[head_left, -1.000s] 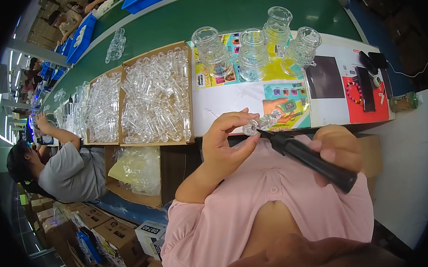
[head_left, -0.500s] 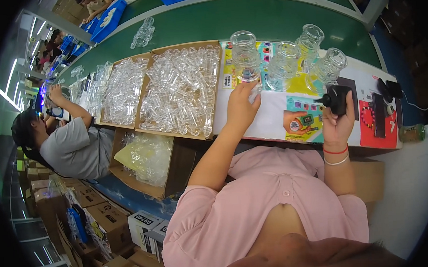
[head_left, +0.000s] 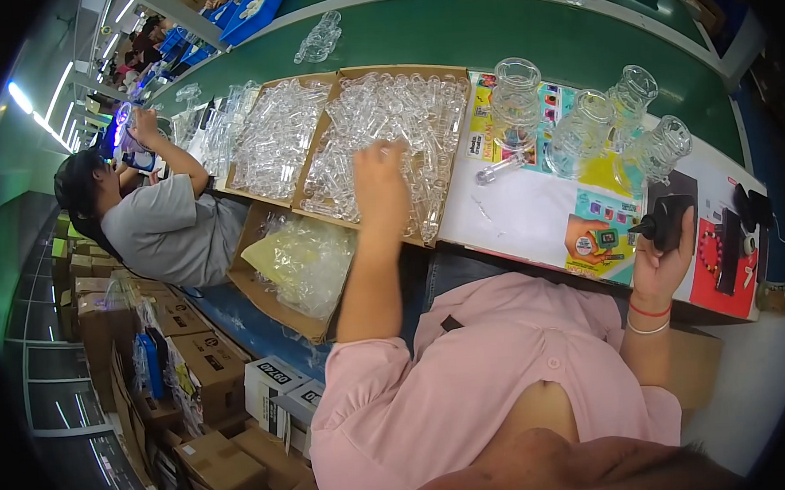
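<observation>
We count 4 clear vessels (head_left: pixel 517 105) and 2 cardboard trays (head_left: pixel 329 215). Our right fingers (head_left: pixel 686 230) clamp 1 black bottle (head_left: pixel 672 219). Whether our left fingers (head_left: pixel 370 162) close, we cannot tell.

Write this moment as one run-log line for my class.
left hand: over clear pieces in cardboard tray, contact unclear | right hand: gripping black nozzled bottle | nearby: clear tube lying near four standing clear vessels

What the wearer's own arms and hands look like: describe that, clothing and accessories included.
Loose pink sleeves cover the upper arms, the left one gathered into small folds; the forearms are bare. The left hand shows no glove or wristband. The right hand, also gloveless, has a thin red band and a whitish band at its wrist.
</observation>
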### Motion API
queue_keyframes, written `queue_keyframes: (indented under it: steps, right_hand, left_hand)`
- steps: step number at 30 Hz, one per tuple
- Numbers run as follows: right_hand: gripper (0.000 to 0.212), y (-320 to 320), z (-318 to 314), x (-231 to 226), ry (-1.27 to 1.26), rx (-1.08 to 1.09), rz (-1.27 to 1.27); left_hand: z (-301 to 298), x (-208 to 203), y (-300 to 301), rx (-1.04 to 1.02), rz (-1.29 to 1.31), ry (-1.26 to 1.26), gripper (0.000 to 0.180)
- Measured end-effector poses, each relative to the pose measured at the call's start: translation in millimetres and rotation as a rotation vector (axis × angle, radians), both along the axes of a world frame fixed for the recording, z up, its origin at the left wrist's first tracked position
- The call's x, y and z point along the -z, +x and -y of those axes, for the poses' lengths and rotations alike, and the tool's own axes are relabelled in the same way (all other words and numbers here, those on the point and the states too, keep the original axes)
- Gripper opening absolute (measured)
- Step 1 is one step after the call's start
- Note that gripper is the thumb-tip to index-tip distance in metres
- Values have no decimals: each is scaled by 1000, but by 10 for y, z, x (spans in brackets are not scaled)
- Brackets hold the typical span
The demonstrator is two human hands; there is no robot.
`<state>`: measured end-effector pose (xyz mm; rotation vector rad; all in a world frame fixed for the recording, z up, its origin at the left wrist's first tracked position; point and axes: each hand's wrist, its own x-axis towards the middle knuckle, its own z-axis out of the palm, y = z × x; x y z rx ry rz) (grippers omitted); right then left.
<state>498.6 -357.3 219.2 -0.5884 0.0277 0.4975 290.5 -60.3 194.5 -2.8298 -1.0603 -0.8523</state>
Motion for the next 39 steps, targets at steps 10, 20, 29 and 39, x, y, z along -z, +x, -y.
queue_keyframes:
  steps: [10,20,29,39]
  right_hand:
    - [24,-42,9,6,13,-61,42]
    - [32,-74,-28,-98,31,-36,20]
    - [33,-168,39,-271,34,-41,140]
    - [36,-309,-8,-481,17,40,418]
  left_hand:
    - [-689,-262,-285,235,-290,-33,27]
    - [668,-385,128,539,574,-814,25]
    - [1350,-396,365,793,916,-1361,26]
    - [1472,-333,371,877,697,-669,44]
